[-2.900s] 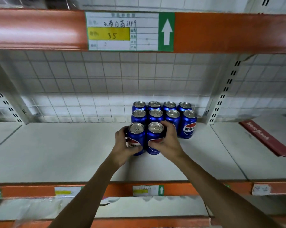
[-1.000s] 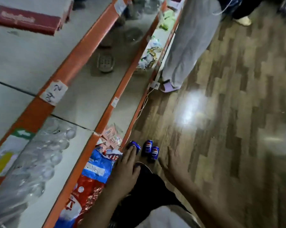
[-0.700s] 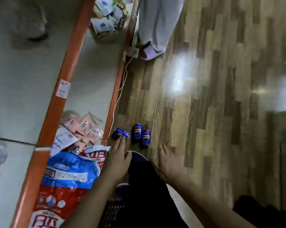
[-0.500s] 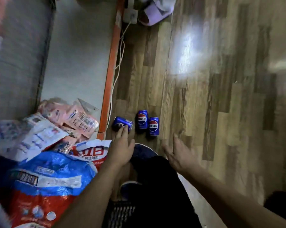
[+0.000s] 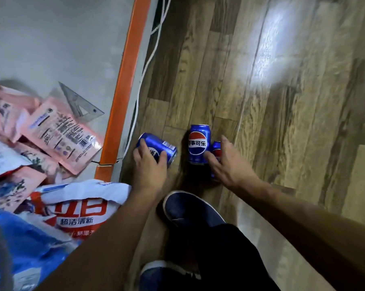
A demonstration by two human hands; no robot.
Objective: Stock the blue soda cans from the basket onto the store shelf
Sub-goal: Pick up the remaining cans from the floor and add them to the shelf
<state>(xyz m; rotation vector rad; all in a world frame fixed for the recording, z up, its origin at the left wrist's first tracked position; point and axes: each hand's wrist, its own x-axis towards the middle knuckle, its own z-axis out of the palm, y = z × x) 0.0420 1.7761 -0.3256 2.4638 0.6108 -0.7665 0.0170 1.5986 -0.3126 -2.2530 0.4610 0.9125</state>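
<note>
- The left hand (image 5: 149,168) curls over a tipped can (image 5: 158,148) lying on the wood floor (image 5: 282,122); round and loosely covered, it could roll toward the white cable (image 5: 144,68).
- The right hand (image 5: 227,164), fingers spread, reaches around two upright cans (image 5: 199,143); a nudge may topple either.

Three blue soda cans down on the wood floor. Tipped can (image 5: 157,149) on its side, under the left hand (image 5: 149,171), fingers draped over it. Upright can (image 5: 199,143) just left of the right hand (image 5: 229,164); third can (image 5: 216,151) mostly hidden behind that hand, pose unclear.
</note>
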